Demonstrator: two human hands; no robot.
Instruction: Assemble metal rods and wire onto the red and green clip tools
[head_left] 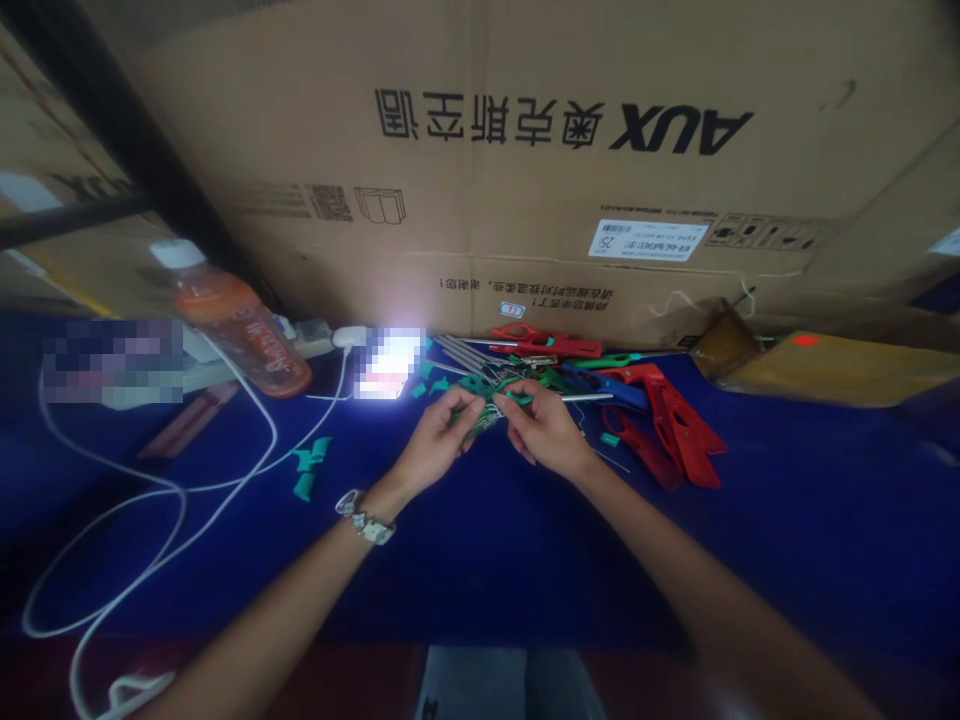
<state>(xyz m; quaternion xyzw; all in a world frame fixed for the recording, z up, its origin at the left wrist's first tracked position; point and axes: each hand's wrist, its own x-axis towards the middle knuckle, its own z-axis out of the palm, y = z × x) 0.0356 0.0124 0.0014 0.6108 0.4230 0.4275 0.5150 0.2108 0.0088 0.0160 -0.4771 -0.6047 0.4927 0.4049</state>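
My left hand [444, 432] and my right hand [546, 432] meet over the blue tabletop, both closed in a pinch. Between their fingertips is a small green plastic lighter part [481, 420], partly covered by the fingers. Just beyond lies a pile of long-necked lighter pieces: thin metal tubes [469, 356], a red lighter body [551, 342] and a blue lighter body [611, 386]. More red lighter bodies [679, 430] lie right of my right hand. A metal tube [589, 398] sticks out behind that hand. Small green plastic pieces [309, 465] rest left of my left hand.
A large cardboard box [480, 200] stands behind the blue table [487, 560]. On the left are a drink bottle [244, 325], a lit, blurred-out phone [390, 362] and a looping white cable [180, 500]. A brown paper packet [847, 370] lies at the right rear.
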